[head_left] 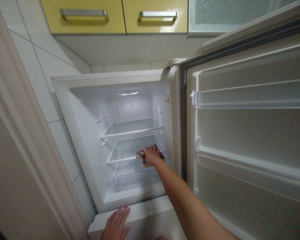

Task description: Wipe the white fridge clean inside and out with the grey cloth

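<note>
Right hand [152,156] clutches a mottled cloth [140,154] by a glass shelf [122,149]; lower left of it, left hand [116,224], fingers extended.

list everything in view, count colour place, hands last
cloth: 1, brownish, under right hand
fridge: 1, white, centre
fridge door: 1, white, right
door bins: 2+, clear, fridge door
shelves: 2, clear, inside fridge
drawer: 1, clear, below shelves
lamp: 1, white, fridge ceiling
ledge: 1, white, below fridge opening
cabinet doors: 2, yellow, above fridge
handles: 2, silver, cabinet doors
frosted panel: 1, grey, top right
wall tiles: several, white, left
frame: 1, pale, far left
left hand: 1, bare, over ledge
right hand: 1, bare, on cloth
</note>
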The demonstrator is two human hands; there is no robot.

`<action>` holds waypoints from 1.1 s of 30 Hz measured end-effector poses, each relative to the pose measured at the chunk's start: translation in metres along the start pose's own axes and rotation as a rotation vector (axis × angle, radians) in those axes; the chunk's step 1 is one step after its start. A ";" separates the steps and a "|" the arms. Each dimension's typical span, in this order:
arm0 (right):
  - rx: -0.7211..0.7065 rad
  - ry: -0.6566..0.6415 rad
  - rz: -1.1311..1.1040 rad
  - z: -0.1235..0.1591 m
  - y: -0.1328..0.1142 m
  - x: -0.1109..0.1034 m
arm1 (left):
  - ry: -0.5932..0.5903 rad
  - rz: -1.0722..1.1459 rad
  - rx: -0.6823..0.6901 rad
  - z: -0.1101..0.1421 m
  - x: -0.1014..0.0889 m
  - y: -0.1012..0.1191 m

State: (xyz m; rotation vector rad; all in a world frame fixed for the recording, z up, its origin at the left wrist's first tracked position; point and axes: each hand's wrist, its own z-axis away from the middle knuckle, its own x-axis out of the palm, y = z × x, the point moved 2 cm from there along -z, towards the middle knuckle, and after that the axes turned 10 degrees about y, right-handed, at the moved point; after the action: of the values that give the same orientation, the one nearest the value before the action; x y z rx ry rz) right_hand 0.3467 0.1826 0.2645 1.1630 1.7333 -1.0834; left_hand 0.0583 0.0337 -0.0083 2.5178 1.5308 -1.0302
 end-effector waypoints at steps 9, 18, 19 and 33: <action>-0.102 -0.063 0.060 -0.026 0.003 0.001 | -0.140 0.219 -0.041 -0.062 -0.042 -0.009; 0.032 -0.102 -0.009 -0.049 0.017 0.006 | -0.232 0.097 -0.327 -0.237 -0.025 -0.085; 0.065 -0.077 -0.016 -0.051 0.018 0.007 | -0.254 0.093 -0.340 -0.248 -0.015 -0.094; 0.114 0.155 0.024 -0.107 0.030 0.040 | -0.729 0.192 -0.465 -0.270 0.068 -0.177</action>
State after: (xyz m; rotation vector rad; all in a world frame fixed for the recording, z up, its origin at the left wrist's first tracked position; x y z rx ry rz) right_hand 0.3492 0.3002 0.2579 1.3663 1.7893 -1.1146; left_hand 0.0790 0.2705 0.2204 1.6632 1.1126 -1.1956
